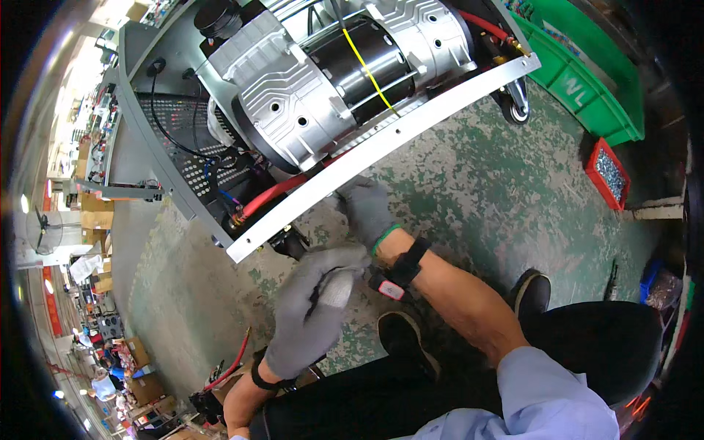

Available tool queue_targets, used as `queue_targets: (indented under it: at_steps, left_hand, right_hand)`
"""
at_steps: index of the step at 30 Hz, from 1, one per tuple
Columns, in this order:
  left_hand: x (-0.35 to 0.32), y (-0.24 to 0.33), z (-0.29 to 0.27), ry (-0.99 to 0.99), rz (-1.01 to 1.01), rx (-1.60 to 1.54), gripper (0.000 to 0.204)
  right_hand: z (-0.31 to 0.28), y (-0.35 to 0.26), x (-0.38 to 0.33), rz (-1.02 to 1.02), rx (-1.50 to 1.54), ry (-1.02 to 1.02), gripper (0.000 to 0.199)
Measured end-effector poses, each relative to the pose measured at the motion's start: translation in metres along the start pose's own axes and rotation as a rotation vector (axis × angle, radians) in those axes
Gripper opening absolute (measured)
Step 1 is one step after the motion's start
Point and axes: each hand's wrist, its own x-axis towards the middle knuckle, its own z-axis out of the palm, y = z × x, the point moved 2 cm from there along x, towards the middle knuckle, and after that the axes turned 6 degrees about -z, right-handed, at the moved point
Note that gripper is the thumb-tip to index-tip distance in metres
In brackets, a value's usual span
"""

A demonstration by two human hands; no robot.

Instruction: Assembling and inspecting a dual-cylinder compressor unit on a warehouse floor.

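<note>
In front of me stands a grey metal cabinet [166, 163] on casters, its near edge a pale metal rail [381, 155]. Inside it lies a twin-headed compressor [293, 121] with ribbed silver ends and a black middle. A red hose [273, 196] runs behind the rail. My left hand [308, 312], in a grey glove, is closed just below a black caster [290, 243]; whatever its fingers hold is hidden. Gloved too, my right hand [368, 211] reaches up to the rail's underside, and its fingertips are out of sight beneath it.
A green bin [587, 88] and a red tray [607, 174] of small metal parts are at the right. Another caster [515, 104] supports the cabinet's right end. A red hose [233, 363] lies low at the left. My shoes [408, 339] are close below my hands.
</note>
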Motion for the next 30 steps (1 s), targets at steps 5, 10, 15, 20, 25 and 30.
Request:
queue_targets:
  at_steps: [5, 10, 15, 20, 25, 30]
  left_hand:
    - [0.002, 0.02, -0.027, 0.249, 0.377, 0.311, 0.022]
    - [0.032, 0.016, -0.044, 0.436, 0.511, 0.49, 0.023]
    - [0.037, 0.012, -0.039, 0.389, 0.321, 0.41, 0.02]
    - [0.044, 0.001, -0.037, 0.398, 0.489, 0.646, 0.02]
    - [0.044, -0.004, -0.037, 0.427, 0.468, 0.641, 0.018]
    - [0.045, -0.001, -0.036, 0.43, 0.51, 0.662, 0.018]
  right_hand:
    - [-0.004, -0.001, 0.006, -0.209, -0.131, -0.043, 0.011]
    - [-0.008, 0.001, 0.008, -0.317, -0.224, -0.077, 0.007]
    - [0.007, -0.006, 0.002, -0.303, -0.171, -0.015, 0.009]
    - [0.001, 0.004, 0.006, -0.226, -0.101, -0.013, 0.013]
    - [0.008, 0.004, -0.003, -0.098, -0.083, 0.003, 0.022]
    - [0.004, 0.008, 0.005, -0.022, -0.015, -0.059, 0.029]
